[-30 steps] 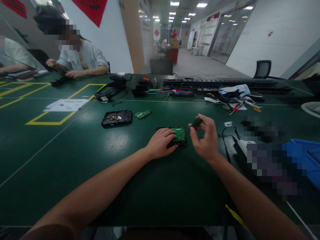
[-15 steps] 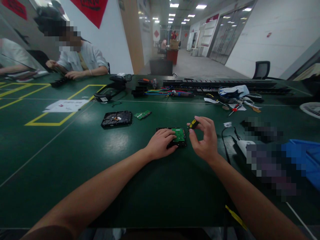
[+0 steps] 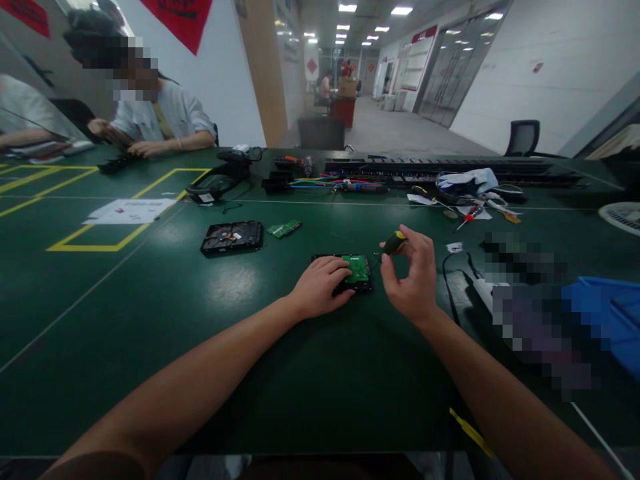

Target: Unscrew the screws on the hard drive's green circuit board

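Note:
My left hand (image 3: 323, 285) lies across a hard drive (image 3: 367, 288) and holds it against the table, fingers over its top and thumb along the near edge. A green circuit board (image 3: 357, 269) shows on the drive's right part; my fingers cover the rest. Just right of the drive, my right hand (image 3: 413, 277) grips a small screwdriver (image 3: 395, 243) by its yellow-and-black handle. The handle leans up to the right, and its thin shaft points toward the drive's right end. Whether the tip touches the drive I cannot tell.
Left of my hands lie another hard drive (image 3: 232, 237) and a loose green circuit board (image 3: 285, 229). Farther back are a power drill (image 3: 293, 162), bundled cables (image 3: 325, 181) and a red screwdriver (image 3: 470, 216). A blue bin (image 3: 600, 313) stands right. A co-worker (image 3: 160, 120) sits across at left.
The screwdriver handle has turned in my right fingers and tilted up to the right. My right hand has shifted slightly right. My left hand stays on the hard drive.

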Available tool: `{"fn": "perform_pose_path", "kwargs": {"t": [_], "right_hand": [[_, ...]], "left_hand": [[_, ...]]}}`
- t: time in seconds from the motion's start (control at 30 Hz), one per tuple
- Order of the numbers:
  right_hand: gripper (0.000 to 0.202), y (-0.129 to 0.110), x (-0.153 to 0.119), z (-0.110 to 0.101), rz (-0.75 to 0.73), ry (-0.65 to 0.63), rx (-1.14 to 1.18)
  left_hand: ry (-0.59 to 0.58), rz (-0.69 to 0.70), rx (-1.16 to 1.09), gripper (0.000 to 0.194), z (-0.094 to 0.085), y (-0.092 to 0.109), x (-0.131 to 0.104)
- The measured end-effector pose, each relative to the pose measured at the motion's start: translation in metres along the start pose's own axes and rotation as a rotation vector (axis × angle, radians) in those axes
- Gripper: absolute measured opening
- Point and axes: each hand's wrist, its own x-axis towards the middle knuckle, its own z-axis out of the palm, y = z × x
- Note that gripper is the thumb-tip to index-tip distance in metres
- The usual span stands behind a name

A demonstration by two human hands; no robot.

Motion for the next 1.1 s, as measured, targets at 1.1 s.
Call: {"fn": "perform_pose_path", "kwargs": {"t": [1.1], "right_hand": [[0.069, -0.0043, 0.0001, 0.0002, 0.018, -0.038, 0.021]], "left_hand": [[-0.007, -0.006, 0.0, 0.036, -0.0011, 0.0005, 0.0007]]}}
